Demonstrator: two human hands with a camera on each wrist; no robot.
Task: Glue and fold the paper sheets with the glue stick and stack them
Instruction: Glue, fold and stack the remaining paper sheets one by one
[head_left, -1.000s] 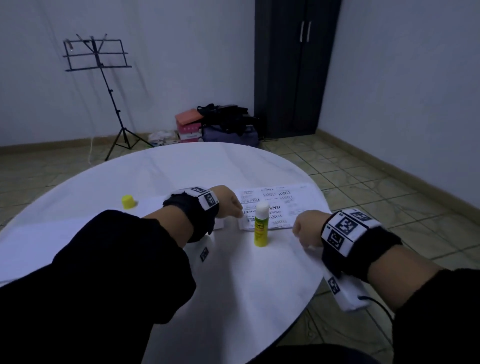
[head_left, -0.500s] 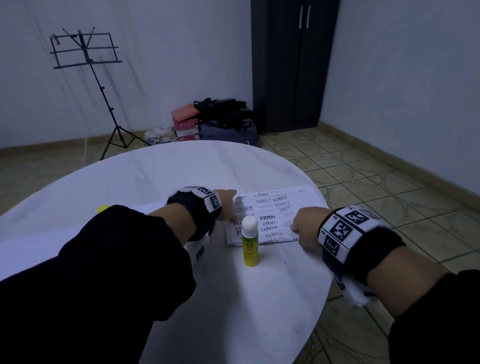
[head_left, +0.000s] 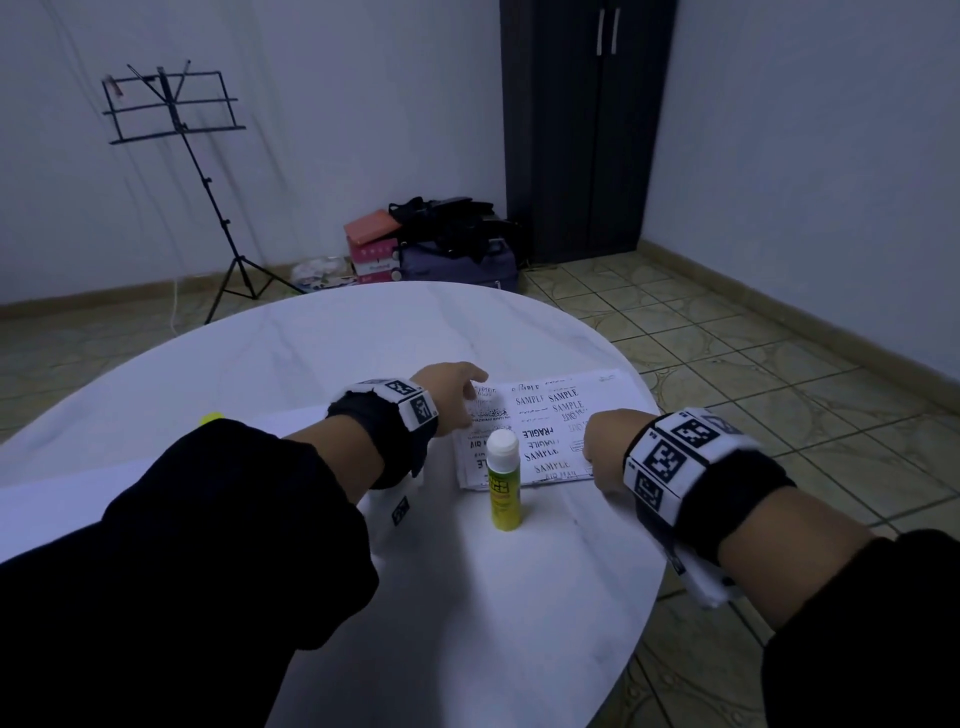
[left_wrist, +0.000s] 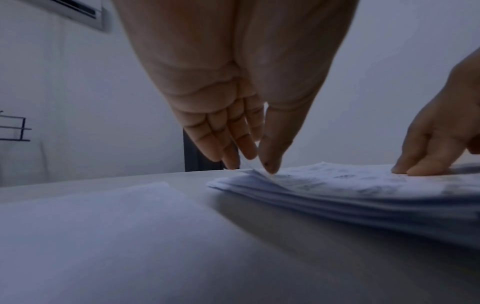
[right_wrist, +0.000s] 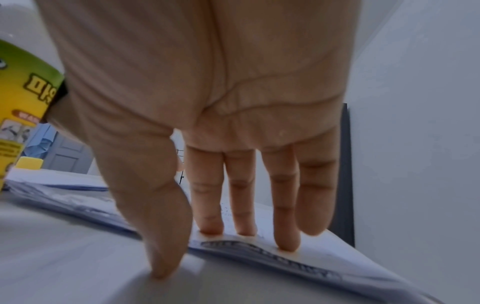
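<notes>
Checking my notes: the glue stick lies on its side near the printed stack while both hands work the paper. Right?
Not quite. The glue stick stands upright, its cap off, as the head view shows. The rest holds: it is beside the printed stack, and the left hand and right hand both touch the paper.

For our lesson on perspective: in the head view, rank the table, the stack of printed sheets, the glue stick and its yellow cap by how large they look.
1. table
2. stack of printed sheets
3. glue stick
4. yellow cap, partly hidden behind the left sleeve, so its full size is unsure.
</notes>
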